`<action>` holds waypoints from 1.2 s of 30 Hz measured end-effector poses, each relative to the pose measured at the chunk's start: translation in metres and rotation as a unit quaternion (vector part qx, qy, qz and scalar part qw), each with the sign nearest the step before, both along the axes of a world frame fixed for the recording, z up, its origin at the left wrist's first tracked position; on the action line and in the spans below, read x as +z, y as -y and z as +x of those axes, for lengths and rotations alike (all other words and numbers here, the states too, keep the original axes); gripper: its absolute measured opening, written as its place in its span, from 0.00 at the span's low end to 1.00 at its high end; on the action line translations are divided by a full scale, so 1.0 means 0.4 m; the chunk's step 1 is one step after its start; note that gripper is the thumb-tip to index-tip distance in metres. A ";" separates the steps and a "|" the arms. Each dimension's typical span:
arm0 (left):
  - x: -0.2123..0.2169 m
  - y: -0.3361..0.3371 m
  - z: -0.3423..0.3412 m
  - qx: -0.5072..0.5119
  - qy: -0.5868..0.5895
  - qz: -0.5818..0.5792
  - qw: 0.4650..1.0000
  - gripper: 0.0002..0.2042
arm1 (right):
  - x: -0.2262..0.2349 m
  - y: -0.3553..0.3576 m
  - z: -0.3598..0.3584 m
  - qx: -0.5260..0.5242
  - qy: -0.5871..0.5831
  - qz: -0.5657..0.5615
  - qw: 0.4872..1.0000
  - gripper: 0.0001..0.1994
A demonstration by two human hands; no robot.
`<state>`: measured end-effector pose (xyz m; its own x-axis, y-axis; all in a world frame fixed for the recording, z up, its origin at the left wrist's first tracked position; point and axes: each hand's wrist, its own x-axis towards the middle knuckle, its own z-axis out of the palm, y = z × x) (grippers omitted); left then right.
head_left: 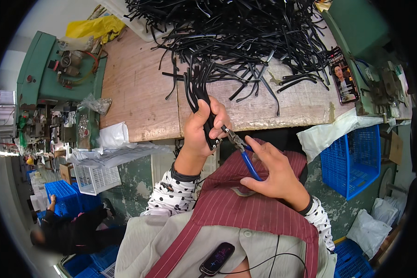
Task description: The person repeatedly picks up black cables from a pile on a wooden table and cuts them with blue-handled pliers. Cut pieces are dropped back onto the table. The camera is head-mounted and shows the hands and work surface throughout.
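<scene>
Head view: the left hand (203,124) is closed round a bundle of black strips (197,85), thumb across the near side, their long ends fanning out over the table (141,92) and the short ends poking out below the fist. The right hand (278,173) grips blue-handled pliers (248,162) loosely, thumb against one handle, fingers by the other. Pliers' nose at the end of one strip, just beside the left fingers — whether it is clamped, cannot tell.

Beyond the bundle, a large loose pile of similar strips (245,30) covers the table's far part. Phone (343,76) at the pile's right; blue crate (356,160) below the table's right end. Striped red apron (245,208) on the person — another person (78,234) at lower left.
</scene>
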<state>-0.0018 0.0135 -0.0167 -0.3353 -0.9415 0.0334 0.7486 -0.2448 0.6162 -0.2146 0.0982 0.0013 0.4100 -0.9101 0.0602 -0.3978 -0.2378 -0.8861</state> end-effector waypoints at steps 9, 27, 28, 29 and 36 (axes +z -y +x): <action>-0.026 0.010 0.019 -0.122 -0.064 0.006 0.991 0.18 | 0.031 0.012 -0.006 -0.029 -0.169 -0.190 0.967 0.46; -0.105 -0.201 0.264 0.088 0.628 -0.058 0.771 0.19 | -0.031 -0.035 0.040 -0.051 -0.171 -0.166 0.970 0.42; -0.122 -0.223 0.352 0.052 0.728 -0.192 0.656 0.22 | -0.033 -0.035 0.037 -0.049 -0.167 -0.157 0.972 0.42; -0.125 -0.246 0.424 0.012 0.796 -0.317 0.515 0.26 | -0.037 -0.036 0.035 -0.046 -0.163 -0.146 0.975 0.42; -0.082 -0.211 0.540 -0.078 0.862 -0.201 0.458 0.15 | -0.057 -0.040 0.042 -0.041 -0.170 -0.123 0.977 0.45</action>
